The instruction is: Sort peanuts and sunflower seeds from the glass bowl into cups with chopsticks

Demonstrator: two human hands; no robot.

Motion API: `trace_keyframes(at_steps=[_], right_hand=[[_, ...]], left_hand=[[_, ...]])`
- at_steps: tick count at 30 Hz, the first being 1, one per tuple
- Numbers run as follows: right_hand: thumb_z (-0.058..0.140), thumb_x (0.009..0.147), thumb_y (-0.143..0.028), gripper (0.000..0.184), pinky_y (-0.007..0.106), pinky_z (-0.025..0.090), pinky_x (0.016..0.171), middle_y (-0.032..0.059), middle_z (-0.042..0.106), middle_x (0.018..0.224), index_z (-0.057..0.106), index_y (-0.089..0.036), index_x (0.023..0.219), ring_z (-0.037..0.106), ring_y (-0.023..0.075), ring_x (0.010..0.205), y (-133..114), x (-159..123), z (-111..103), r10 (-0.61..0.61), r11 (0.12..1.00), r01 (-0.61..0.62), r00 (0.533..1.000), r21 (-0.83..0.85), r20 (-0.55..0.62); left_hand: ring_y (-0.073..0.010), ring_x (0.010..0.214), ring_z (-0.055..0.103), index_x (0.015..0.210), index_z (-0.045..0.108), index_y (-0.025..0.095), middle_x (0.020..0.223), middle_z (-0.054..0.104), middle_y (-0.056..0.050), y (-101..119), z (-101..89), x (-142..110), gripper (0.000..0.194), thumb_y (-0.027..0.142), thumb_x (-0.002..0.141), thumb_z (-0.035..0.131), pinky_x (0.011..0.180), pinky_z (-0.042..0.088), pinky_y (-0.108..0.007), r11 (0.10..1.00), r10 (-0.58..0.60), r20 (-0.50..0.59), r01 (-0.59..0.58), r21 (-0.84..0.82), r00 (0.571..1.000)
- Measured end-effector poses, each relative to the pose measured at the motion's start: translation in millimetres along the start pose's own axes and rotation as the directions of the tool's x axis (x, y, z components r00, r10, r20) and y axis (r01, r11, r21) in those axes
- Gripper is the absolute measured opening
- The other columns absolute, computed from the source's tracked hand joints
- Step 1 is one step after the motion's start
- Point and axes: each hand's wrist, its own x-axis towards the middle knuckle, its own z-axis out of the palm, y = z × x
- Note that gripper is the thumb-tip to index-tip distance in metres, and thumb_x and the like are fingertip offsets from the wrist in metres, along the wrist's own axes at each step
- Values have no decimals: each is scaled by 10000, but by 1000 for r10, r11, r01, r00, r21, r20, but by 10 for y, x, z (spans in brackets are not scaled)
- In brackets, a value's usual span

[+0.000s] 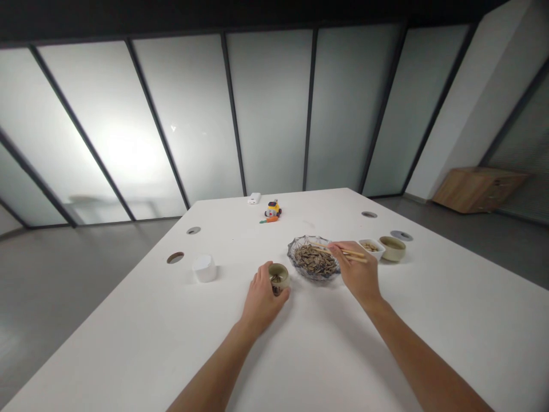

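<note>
My left hand is wrapped round a small beige cup that stands on the white table and has a few dark seeds in it. Just right of it sits a cut-glass bowl heaped with striped sunflower seeds. My right hand rests at the bowl's right rim and grips a pair of wooden chopsticks, whose tips reach left over the seeds.
A small white square dish of pale bits and a round beige bowl stand right of the glass bowl. A white container sits at the left. A yellow toy, a toy carrot and a white box lie at the far edge. Cable holes dot the table.
</note>
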Motion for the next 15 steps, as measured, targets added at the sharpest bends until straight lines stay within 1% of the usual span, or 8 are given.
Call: trace_keyframes(at_steps=[3, 7, 9, 15], right_hand=[[573, 1020, -572, 444, 373, 586, 760, 86, 781, 848, 780, -211, 865, 727, 240, 789, 34, -17, 22, -3, 999, 2, 1000, 43, 22], [586, 1003, -599, 454, 372, 589, 751, 83, 776, 850, 776, -217, 850, 722, 239, 783, 89, -46, 54, 60, 994, -65, 996, 84, 59], [589, 998, -608, 460, 369, 588, 753, 84, 774, 851, 775, -216, 848, 719, 238, 784, 102, -54, 62, 77, 993, -82, 995, 87, 67], [559, 1004, -626, 489, 375, 584, 773, 76, 761, 806, 772, -221, 831, 709, 235, 756, 72, -45, 48, 73, 995, -77, 995, 59, 73]], left_hand=[[-320, 1357, 538, 1437, 442, 208, 1455, 571, -142, 7, -3, 1, 670, 325, 822, 679, 1189, 390, -480, 1000, -4, -2, 4, 3, 1000], [-321, 1365, 536, 1434, 446, 221, 1459, 572, -136, 19, -6, 3, 667, 319, 815, 675, 1194, 384, -481, 1000, -7, -1, 7, 10, 1000], [-323, 1367, 533, 1430, 447, 211, 1449, 576, -141, 25, -7, 1, 662, 315, 815, 667, 1193, 386, -484, 1000, -2, 2, 2, 9, 1000], [-334, 1353, 538, 1445, 432, 182, 1441, 576, -162, 35, -4, -2, 684, 327, 819, 666, 1183, 395, -495, 1000, -8, 7, 8, 23, 1000]])
